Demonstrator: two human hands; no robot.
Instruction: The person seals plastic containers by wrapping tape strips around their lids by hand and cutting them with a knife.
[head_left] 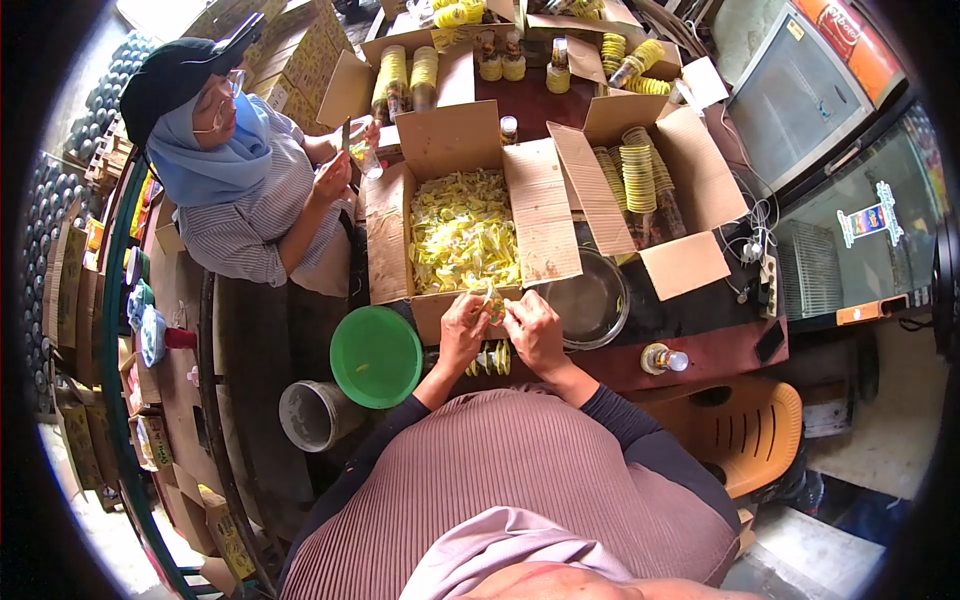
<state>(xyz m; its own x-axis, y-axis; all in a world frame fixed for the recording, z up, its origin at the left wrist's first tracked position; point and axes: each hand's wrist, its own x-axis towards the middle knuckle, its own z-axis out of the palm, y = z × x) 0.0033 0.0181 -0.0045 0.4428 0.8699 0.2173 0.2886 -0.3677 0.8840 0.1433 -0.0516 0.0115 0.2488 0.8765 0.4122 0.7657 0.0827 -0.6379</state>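
My left hand [463, 330] and my right hand [537, 328] are close together at the front of an open cardboard box [390, 235]. Pinched between the fingers of both is a small, clear, yellow-green printed plastic piece [494, 304]; its exact kind is hard to make out. Many yellow-and-white printed pieces [464, 225] fill the box just beyond my hands. Below my wrists, partly hidden, lies a row of yellow-rimmed round things [492, 358].
A green basin [376, 357] and a grey bucket [308, 415] stand left; a dark round basin [585, 300] is right. Another box [705, 180] holds stacked yellow-rimmed cups [638, 178]. A jar [660, 359] stands near the table edge, above an orange chair [745, 420]. A co-worker [265, 190] handles a clear cup.
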